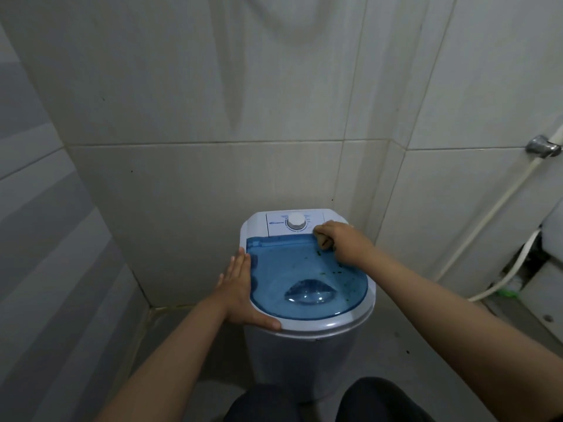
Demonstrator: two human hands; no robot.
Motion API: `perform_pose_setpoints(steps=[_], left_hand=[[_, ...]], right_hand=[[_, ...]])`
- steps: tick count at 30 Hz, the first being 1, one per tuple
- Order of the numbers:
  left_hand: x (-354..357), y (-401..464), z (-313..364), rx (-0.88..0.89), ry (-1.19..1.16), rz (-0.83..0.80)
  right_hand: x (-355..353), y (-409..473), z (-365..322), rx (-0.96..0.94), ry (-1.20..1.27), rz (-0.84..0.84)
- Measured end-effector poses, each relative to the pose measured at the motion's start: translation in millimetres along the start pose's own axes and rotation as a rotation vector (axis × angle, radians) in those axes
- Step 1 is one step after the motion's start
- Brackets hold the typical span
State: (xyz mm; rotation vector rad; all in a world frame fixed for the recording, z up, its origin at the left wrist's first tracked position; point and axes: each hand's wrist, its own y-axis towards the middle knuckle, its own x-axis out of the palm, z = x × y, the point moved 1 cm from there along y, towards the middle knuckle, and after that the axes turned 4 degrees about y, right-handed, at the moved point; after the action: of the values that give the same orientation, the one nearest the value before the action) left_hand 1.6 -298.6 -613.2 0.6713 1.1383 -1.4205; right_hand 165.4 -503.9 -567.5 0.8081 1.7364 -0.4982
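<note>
Two hands are on the job. Fingers of the right hand [344, 242] are curled tight round a small brownish cloth [322, 240], pressing it on the far right corner of the blue lid [304, 269], just beside the white dial [296, 222]. Fingers of the left hand [240, 290] lie straight and flat against the left rim of the washing machine [304, 354], holding nothing and apparently steadying it. Green specks [337, 272] dot the lid near the right wrist. Assessment: wiping is at an early stage, as the specks remain. The next move calls for drawing the cloth across them towards the near edge, with the left hand bracing. A tap [543, 146] is on the right wall.
</note>
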Motion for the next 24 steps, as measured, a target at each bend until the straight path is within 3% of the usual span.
perform_pose_setpoints(steps=[17, 24], left_hand=[[-0.7, -3.8, 4.0, 0.011, 0.003, 0.017], [-1.4, -4.3, 4.1, 0.000, 0.011, 0.010]], right_hand=[[23.3, -107.7, -9.1, 0.018, 0.009, 0.120], [36.8, -130.2, -29.9, 0.006, -0.070, 0.093]])
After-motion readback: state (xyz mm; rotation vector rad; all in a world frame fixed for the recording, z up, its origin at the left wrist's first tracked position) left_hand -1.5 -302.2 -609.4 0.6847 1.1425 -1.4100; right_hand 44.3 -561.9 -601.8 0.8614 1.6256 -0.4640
